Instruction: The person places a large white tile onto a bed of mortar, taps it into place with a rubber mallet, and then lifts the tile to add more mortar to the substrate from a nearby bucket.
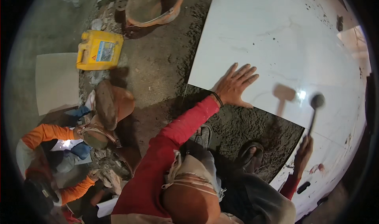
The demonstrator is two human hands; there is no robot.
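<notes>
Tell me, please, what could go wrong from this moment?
A stray swing of the mallet in the right hand might strike the left hand, spread on the white tile.

Too hard a blow could crack or shift that tile.

The sandaled right foot, standing on rough grey mortar, may slip.

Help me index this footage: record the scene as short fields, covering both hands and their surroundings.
Left hand: palm down, fingers spread on a white tile near its edge
Right hand: gripping a dark mallet by the handle, its head raised above the tiled surface
Ground: rough grey mortar beside the tile
Container: yellow jerrycan, upper left
Co-worker: orange sleeves, lower left
</notes>
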